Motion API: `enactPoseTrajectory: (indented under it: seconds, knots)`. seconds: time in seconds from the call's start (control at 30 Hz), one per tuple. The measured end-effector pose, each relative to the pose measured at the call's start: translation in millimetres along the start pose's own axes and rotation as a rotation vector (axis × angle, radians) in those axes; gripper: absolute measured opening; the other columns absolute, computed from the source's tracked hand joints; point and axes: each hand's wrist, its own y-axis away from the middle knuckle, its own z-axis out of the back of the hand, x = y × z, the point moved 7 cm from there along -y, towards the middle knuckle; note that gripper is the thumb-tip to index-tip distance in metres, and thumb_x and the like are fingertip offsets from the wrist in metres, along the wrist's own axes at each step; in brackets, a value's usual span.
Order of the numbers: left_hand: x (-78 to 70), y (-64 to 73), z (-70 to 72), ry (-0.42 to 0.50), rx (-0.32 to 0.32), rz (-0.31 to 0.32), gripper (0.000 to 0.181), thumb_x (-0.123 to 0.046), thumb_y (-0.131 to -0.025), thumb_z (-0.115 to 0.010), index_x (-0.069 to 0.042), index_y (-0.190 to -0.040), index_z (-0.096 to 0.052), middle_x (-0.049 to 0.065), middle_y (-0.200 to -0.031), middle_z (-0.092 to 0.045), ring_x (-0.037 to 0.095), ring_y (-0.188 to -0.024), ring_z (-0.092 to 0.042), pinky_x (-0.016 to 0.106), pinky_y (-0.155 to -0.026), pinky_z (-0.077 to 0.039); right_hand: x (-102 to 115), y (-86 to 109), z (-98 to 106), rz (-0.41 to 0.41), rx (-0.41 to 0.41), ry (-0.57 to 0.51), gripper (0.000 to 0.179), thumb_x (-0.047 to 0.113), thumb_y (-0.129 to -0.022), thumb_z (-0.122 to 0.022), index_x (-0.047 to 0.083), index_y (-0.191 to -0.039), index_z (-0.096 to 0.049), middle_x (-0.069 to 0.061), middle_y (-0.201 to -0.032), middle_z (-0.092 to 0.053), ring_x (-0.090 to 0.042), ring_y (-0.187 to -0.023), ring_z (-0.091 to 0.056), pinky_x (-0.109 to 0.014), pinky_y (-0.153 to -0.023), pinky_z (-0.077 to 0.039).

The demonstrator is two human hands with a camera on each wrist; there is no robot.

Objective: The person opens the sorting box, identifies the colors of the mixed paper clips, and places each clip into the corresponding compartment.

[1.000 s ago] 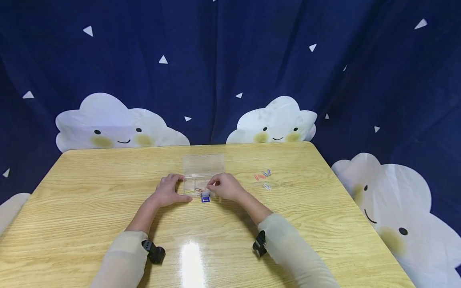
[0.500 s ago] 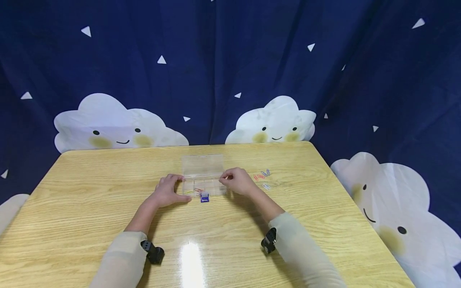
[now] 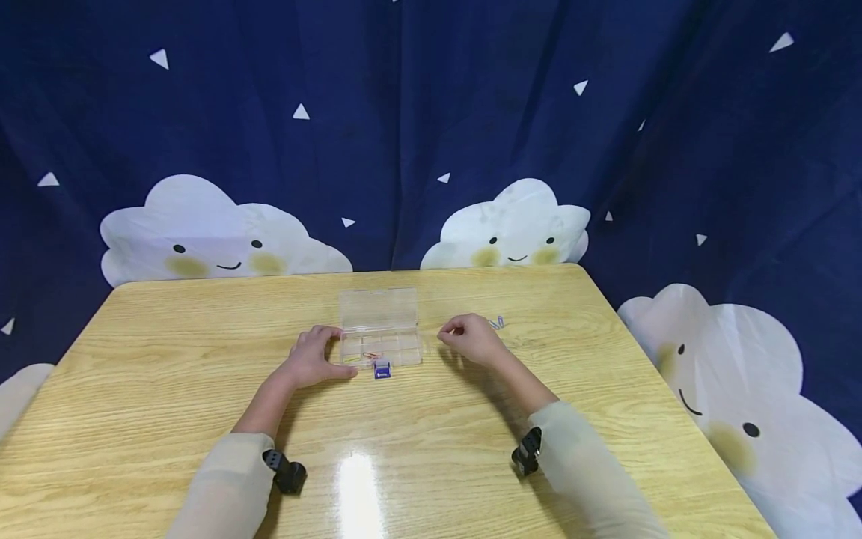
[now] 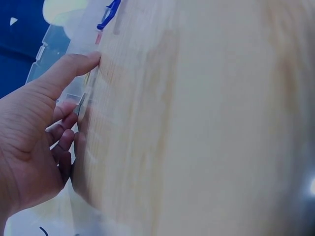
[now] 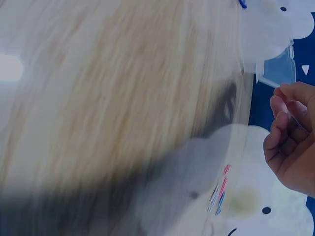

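Note:
A clear plastic compartment box stands on the table with its lid tipped back. My left hand grips its left end, thumb at the front edge and fingers at the left side. Inside lie a red paper clip and a yellow one. My right hand is over the table right of the box, fingers loosely bent, nothing visible between them. Beyond it lie blue paper clips; the right wrist view also shows red paper clips and white ones.
A blue latch-like piece sticks out at the box's front edge. The wooden table ends at a dark blue curtain printed with clouds. A black wrist camera is strapped on the left sleeve and another on the right.
My right hand has left the inside of the box and moved right toward the loose paper clips, covering the red and white ones in the head view. My left hand has stayed at the box.

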Motion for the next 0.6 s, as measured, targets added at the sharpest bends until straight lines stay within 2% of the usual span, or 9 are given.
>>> enactPoseTrajectory:
  seconds: [0.17,0.33,0.6]
  knots:
    - [0.2,0.4,0.4,0.004,0.001,0.001,0.08,-0.049,-0.062,-0.073,-0.008,-0.123,-0.043,0.014,-0.129,-0.038,0.033,-0.115,-0.031,0.051,-0.094,-0.025,-15.1,5.3,8.7,-0.03,0.005,0.006,0.017,0.025,-0.084,-0.058,0.013,-0.089,-0.068,-0.001,-0.074,-0.062,-0.011,-0.055,-0.047,-0.026,-0.054,-0.039]
    - [-0.1,0.5,0.3,0.01,0.009,0.004,0.08,-0.049,-0.062,-0.073,-0.008,-0.123,-0.042,0.014,-0.13,-0.037,0.033,-0.116,-0.03,0.051,-0.095,-0.025,-31.7,12.6,20.5,-0.052,-0.007,-0.003,0.018,0.026,-0.085,-0.057,0.012,-0.09,-0.068,-0.005,-0.079,-0.063,-0.012,-0.06,-0.051,-0.027,-0.057,-0.042]
    - [0.6,0.1,1.3,0.001,0.005,0.008,0.08,-0.05,-0.062,-0.073,-0.008,-0.123,-0.042,0.014,-0.13,-0.037,0.033,-0.115,-0.031,0.051,-0.094,-0.025,-50.8,21.3,39.0,-0.085,-0.049,0.004,0.02,0.025,-0.084,-0.058,0.009,-0.091,-0.067,-0.008,-0.076,-0.065,-0.013,-0.057,-0.052,-0.027,-0.055,-0.041]
